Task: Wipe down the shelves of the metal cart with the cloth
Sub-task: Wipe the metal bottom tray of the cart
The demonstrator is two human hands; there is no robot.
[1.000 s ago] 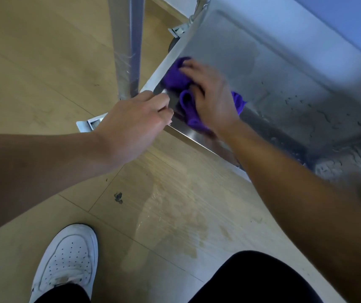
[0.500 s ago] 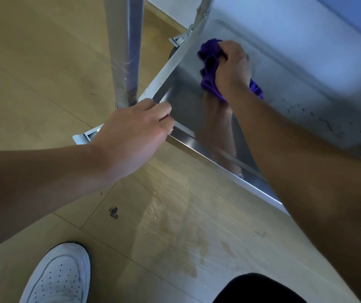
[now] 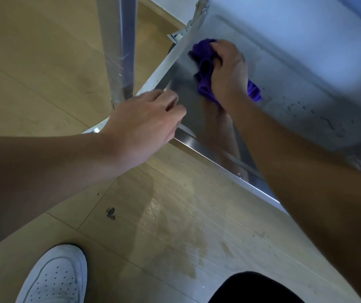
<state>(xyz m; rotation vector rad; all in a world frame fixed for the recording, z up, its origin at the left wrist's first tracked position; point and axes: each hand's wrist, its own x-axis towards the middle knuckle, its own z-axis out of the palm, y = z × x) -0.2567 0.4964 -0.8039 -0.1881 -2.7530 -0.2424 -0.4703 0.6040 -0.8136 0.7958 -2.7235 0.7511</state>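
Right hand (image 3: 227,68), clenched on purple cloth (image 3: 205,68), holds near shelf's (image 3: 284,68) far-left corner since half-second ago; left hand (image 3: 146,123) still curled over near rim.

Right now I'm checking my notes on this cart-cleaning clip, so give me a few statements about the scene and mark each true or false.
1. The right hand presses a purple cloth onto the lower shelf. True.
2. The left hand holds a second cloth. False: it holds no cloth and rests on the shelf's near corner, by the upright post.
3. Water droplets sit on the shelf to the right of the cloth. True.
4. The floor is dark carpet. False: it is light wood-look flooring with a wet patch.
5. A white shoe shows at the bottom left. True.
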